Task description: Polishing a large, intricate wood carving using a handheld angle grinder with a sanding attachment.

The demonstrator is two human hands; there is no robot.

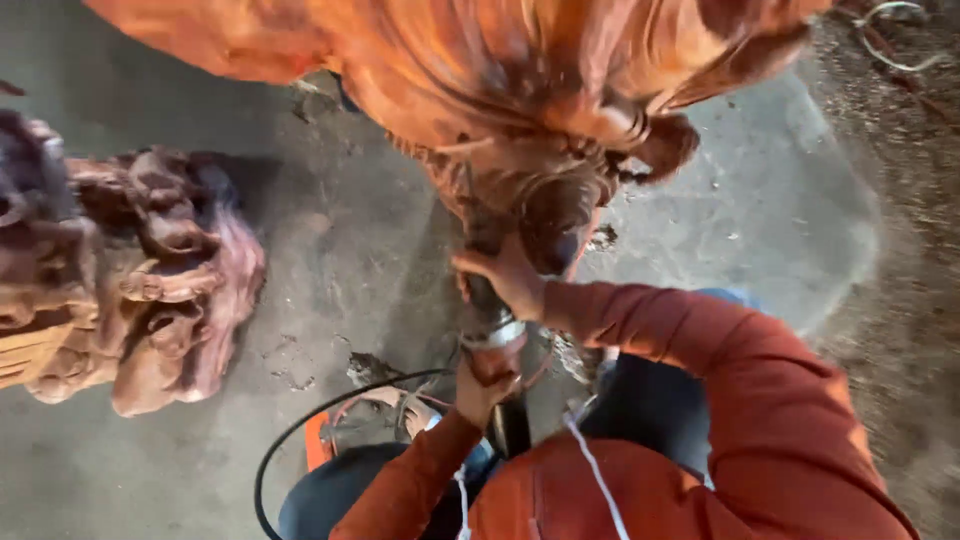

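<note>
At the centre of the frame, the right hand [505,275] is clenched round the front of a dark power tool [492,320], just under the big orange wood carving [500,90] that fills the top. The left hand [482,385] below it grasps the tool's rear end. The tool's tip meets the carving's lower edge, though blur makes the exact contact hard to judge. A black cable [300,435] loops across the concrete floor [350,250] at lower centre. A second, darker carving [130,270] stands at the left edge, well apart.
</note>
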